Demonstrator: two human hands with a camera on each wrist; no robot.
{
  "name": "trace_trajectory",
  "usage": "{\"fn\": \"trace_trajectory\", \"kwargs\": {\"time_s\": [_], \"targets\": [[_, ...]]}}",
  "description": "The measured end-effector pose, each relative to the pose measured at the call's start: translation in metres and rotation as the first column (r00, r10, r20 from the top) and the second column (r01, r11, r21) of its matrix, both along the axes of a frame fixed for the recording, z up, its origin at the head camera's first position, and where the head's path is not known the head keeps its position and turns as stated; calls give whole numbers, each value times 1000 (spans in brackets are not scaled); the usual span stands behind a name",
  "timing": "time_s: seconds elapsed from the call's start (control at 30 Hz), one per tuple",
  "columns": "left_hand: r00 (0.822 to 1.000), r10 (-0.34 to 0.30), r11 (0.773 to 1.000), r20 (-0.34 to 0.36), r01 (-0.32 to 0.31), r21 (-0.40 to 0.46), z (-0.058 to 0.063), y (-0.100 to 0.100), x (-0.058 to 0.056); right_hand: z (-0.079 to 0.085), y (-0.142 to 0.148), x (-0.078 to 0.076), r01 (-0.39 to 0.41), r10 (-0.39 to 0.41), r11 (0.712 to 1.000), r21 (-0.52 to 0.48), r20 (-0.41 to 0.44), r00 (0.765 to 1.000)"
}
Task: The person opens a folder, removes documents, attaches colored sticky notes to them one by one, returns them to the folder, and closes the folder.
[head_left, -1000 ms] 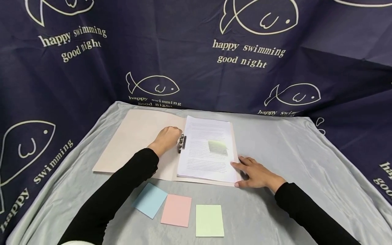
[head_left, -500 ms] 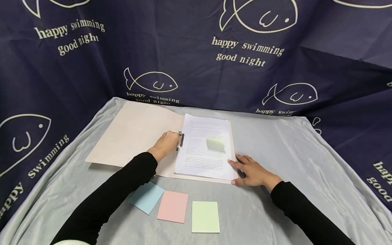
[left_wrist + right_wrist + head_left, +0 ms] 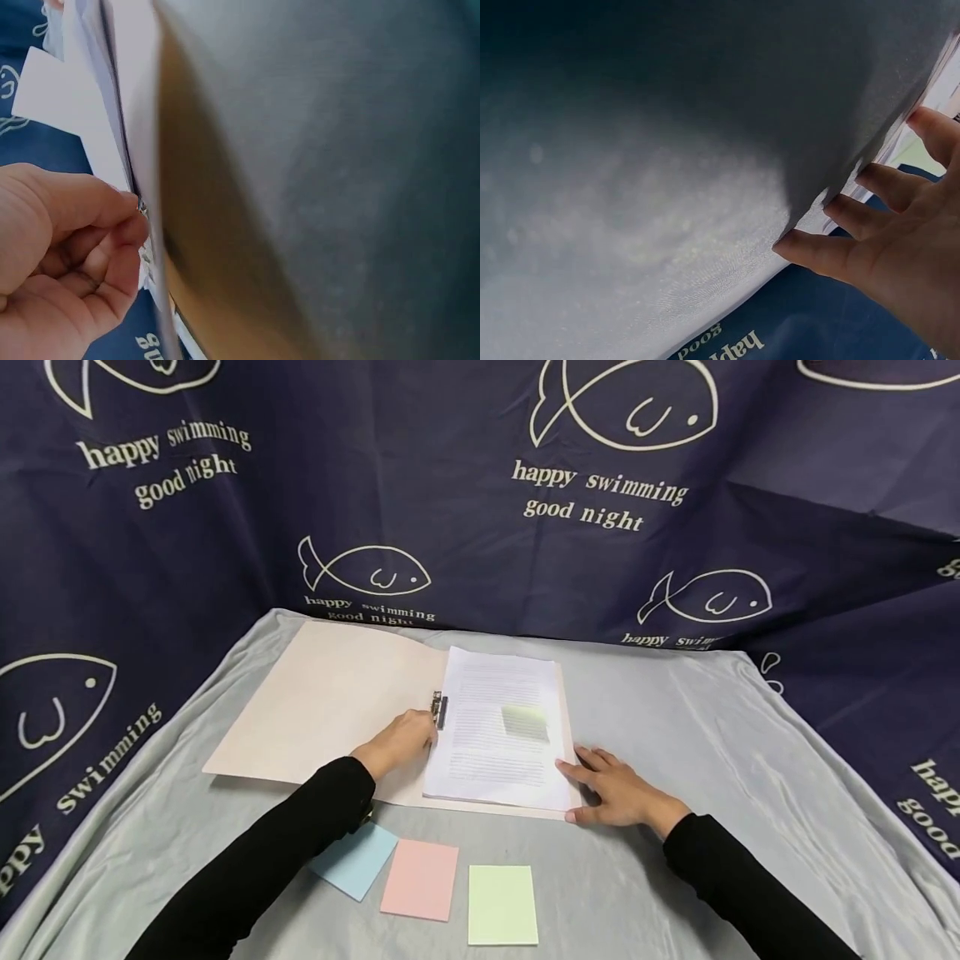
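Note:
An open pale folder lies on the table, with a stack of printed sheets on its right half. A metal clip sits at the inner edge of the sheets. My left hand is at the near end of this clip. Thumb and curled fingers pinch together there, bits of metal showing right at the tips. What exactly lies between them is hidden. My right hand rests with spread fingers on the right edge of the folder and sheets. A yellow-green sticky note is on the top sheet.
Blue, pink and green sticky-note pads lie in front of the folder, the blue one partly under the left sleeve. A grey cloth covers the table. Behind hangs a dark blue fish-print curtain.
My left hand has moved from the upper part of the clip toward me, down to its near end. My right hand stays at the folder's edge. The head view shifts slightly.

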State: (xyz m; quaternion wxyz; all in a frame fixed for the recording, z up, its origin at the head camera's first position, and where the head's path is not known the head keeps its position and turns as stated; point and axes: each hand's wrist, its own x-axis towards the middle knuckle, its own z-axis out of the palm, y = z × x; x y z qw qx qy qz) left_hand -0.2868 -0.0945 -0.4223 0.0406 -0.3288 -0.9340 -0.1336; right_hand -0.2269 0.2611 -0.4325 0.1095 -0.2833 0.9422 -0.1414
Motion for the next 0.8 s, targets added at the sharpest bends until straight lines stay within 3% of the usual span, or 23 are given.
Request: {"fn": "trace_trajectory", "kwargs": {"time_s": [0.17,0.53,0.63,0.8], "targets": [[997,-51,995,-60,46,-85,-3,0,4,-1,-1,1,-7,7,1000,20,-13,1000],[1000,24,987,-15,-26,-161,0,10,5,0,1,-1,-9,10,999,38,-29,1000],[999,40,987,-9,-41,-153,0,10,6,-1,1,0,-11,12,999,43,-27,1000],[997,71,995,-8,-71,-69,1,2,7,-2,-2,-2,-14,15,999,30,-41,999]]}}
